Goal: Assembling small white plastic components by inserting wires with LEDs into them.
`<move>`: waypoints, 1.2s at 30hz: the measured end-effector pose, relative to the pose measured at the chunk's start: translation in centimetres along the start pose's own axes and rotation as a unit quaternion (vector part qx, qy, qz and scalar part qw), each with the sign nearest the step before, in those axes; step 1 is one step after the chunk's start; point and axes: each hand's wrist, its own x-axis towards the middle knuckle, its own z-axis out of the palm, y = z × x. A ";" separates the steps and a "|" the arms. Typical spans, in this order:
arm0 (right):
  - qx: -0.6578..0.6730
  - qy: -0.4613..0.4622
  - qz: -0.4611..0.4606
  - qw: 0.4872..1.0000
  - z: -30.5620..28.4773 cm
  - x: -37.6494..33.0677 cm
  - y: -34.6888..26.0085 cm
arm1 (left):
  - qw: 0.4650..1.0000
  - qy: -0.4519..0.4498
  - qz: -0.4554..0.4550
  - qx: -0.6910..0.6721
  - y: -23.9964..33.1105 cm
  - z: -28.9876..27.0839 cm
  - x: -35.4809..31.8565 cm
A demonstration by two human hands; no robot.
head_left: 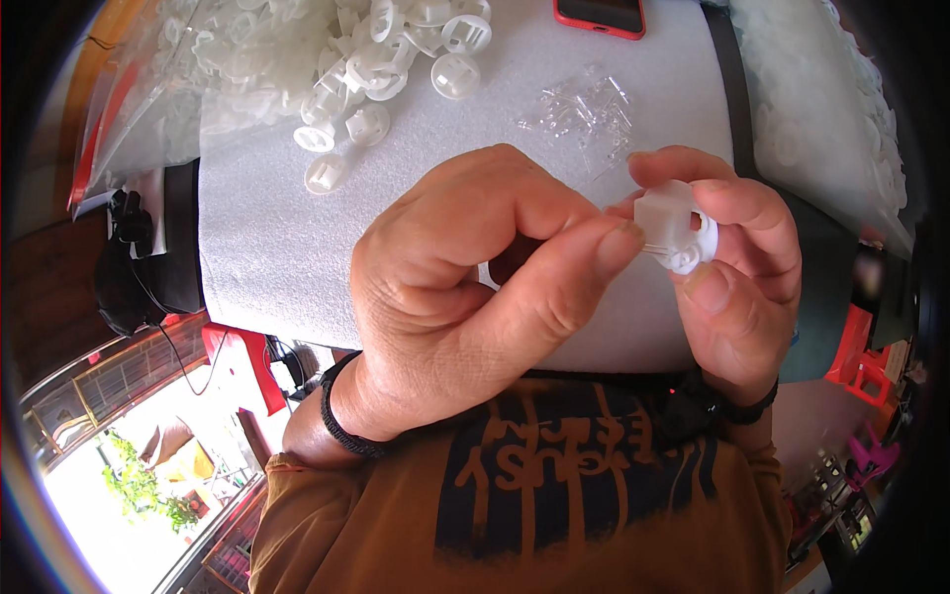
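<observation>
My right hand (pixel 747 257) holds a small white plastic part (pixel 673 223) between thumb and fingers. The part has a round flanged base, a boxy block on it and a small opening. From the left, my left hand (pixel 485 267) reaches across with thumb and index finger pinched together right beside the part. A thin metal pin (pixel 655 250) shows between that pinch and the round base; its far end is hidden by the fingertips. Beyond my hands lies a loose pile of thin shiny pins (pixel 589 114) on the pale foam mat (pixel 267 257).
A heap of similar white plastic parts (pixel 366 69) spreads over the far left from a clear plastic bag (pixel 148 99). Another clear bag of pale parts (pixel 821 99) lies at the far right. A red-cased phone (pixel 602 14) rests at the far edge. Black cables (pixel 134 223) hang at left.
</observation>
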 end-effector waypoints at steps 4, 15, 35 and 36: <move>0.004 -0.014 -0.002 1.000 -0.1 -0.1 -0.1 | 1.000 0.002 0.006 0.000 -0.1 0.0 -0.1; -0.012 -0.028 -0.008 0.999 -0.2 0.2 -0.1 | 1.000 0.013 0.012 -0.013 -0.5 0.0 0.0; -0.297 -0.098 -0.175 0.934 -0.7 0.3 -0.5 | 0.999 0.007 -0.037 -0.023 -0.8 -0.1 -0.9; -0.297 -0.097 -0.174 0.934 -0.6 0.3 -0.5 | 0.997 0.002 -0.065 -0.039 -0.7 -0.1 -0.9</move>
